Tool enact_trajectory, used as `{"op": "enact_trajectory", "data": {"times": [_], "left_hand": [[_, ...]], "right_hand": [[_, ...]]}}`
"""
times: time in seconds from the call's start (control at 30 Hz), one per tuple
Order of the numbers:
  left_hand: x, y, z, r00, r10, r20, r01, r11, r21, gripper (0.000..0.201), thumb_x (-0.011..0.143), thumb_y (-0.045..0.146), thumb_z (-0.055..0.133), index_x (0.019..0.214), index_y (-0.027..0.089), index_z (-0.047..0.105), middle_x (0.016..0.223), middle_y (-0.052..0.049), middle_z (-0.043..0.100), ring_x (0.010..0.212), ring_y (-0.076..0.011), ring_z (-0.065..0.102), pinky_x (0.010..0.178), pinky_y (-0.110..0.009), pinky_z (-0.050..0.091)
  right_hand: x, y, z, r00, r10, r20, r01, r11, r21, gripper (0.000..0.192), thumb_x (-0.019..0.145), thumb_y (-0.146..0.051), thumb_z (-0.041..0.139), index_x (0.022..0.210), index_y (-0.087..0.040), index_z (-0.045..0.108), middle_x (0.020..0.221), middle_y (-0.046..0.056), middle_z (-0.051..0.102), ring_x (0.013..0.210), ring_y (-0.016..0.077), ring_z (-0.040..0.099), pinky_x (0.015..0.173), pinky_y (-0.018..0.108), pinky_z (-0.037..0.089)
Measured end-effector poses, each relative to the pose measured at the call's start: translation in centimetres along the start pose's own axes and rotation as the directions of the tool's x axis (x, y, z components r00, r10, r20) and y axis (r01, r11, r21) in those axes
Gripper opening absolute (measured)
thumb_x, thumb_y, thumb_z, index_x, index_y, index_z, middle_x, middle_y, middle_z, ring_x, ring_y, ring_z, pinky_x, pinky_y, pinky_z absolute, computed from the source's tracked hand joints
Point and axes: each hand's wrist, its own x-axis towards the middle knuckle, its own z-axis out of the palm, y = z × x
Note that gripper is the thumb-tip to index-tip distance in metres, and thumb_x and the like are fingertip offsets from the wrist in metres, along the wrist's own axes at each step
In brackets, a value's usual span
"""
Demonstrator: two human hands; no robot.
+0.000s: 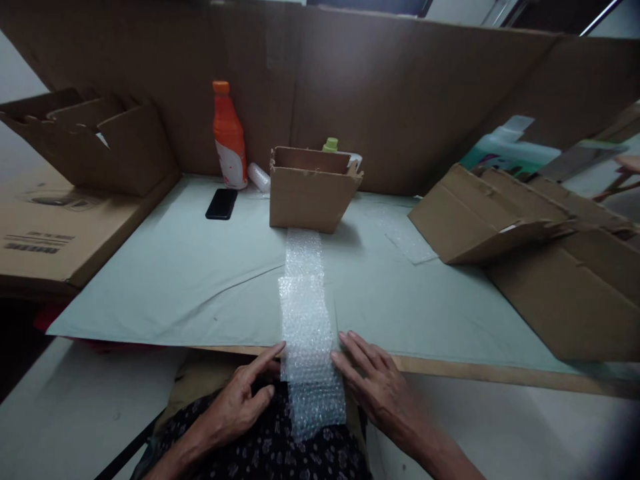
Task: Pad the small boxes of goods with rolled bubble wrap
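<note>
A long strip of clear bubble wrap (306, 320) runs toward me across the pale green cloth and hangs over the table's front edge onto my lap. Its far end reaches the foot of a small open cardboard box (310, 200). At the strip's left edge is my left hand (245, 393), index finger stretched along the wrap and thumb apart. My right hand (373, 377) lies at the right edge, fingers extended and fingertips at the wrap. Neither hand is closed round anything.
An orange bottle (230, 140), a black phone (221, 204) and a small bubble-wrap roll (259, 177) are at the back left. Cardboard boxes stand left (115, 147) and right (480, 213). A green-liquid container (510, 150) is behind the right one. Another person's hand (627, 165) shows far right.
</note>
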Motion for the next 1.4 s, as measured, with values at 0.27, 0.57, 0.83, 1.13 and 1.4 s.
{"op": "enact_trajectory", "data": {"times": [0.27, 0.57, 0.83, 1.13, 1.4], "left_hand": [[1.1, 0.4, 0.4, 1.0, 0.021, 0.013, -0.019, 0.985, -0.172, 0.058, 0.094, 0.029, 0.053, 0.151, 0.022, 0.043, 0.144, -0.01, 0.059, 0.132, -0.0254, 0.055, 0.114, -0.041, 0.039], [1.0, 0.1, 0.1, 1.0, 0.005, 0.024, -0.002, 0.989, -0.15, 0.065, 0.083, 0.016, 0.051, 0.148, 0.022, 0.047, 0.14, -0.008, 0.062, 0.127, -0.0247, 0.057, 0.111, -0.04, 0.041], [1.1, 1.8, 0.1, 0.99, -0.117, 0.073, 0.137, 0.899, -0.416, 0.053, 0.081, 0.028, 0.064, 0.133, 0.018, 0.061, 0.122, -0.011, 0.069, 0.117, -0.0266, 0.062, 0.104, -0.042, 0.045], [2.6, 3.3, -0.4, 0.934, 0.175, -0.31, -0.189, 0.982, -0.015, 0.063, 0.092, 0.018, 0.051, 0.151, 0.029, 0.033, 0.11, -0.007, 0.066, 0.101, -0.02, 0.064, 0.092, -0.04, 0.051], [5.7, 4.2, -0.5, 0.898, 0.438, 0.023, -0.354, 0.692, 0.629, 0.051, 0.084, 0.003, 0.053, 0.133, 0.02, 0.053, 0.127, -0.012, 0.06, 0.117, -0.0278, 0.052, 0.099, -0.049, 0.051]], "right_hand": [[2.0, -2.1, -0.7, 0.969, -0.074, -0.235, 0.12, 0.974, 0.19, 0.057, 0.087, -0.004, 0.046, 0.142, -0.019, 0.049, 0.151, 0.016, 0.048, 0.142, 0.0295, 0.042, 0.102, 0.048, 0.046], [1.3, -3.7, 0.2, 0.986, -0.043, -0.159, 0.066, 0.988, 0.142, 0.052, 0.086, -0.008, 0.05, 0.137, -0.017, 0.056, 0.145, 0.014, 0.057, 0.141, 0.0287, 0.042, 0.104, 0.046, 0.044], [3.8, -2.7, 1.5, 0.958, -0.028, -0.287, 0.094, 0.972, 0.217, 0.044, 0.088, -0.008, 0.052, 0.13, -0.02, 0.058, 0.119, 0.01, 0.072, 0.126, 0.0279, 0.056, 0.098, 0.046, 0.045], [8.6, -0.5, 1.7, 0.859, 0.478, -0.181, -0.381, 0.835, 0.397, 0.057, 0.093, -0.027, 0.055, 0.148, -0.022, 0.042, 0.097, 0.007, 0.072, 0.089, 0.0264, 0.065, 0.079, 0.041, 0.054], [8.3, 0.7, 2.0, 0.847, 0.419, -0.327, -0.399, 0.908, 0.13, 0.073, 0.098, -0.043, 0.053, 0.158, -0.014, 0.022, 0.137, 0.022, 0.056, 0.126, 0.0362, 0.052, 0.098, 0.054, 0.044]]}}
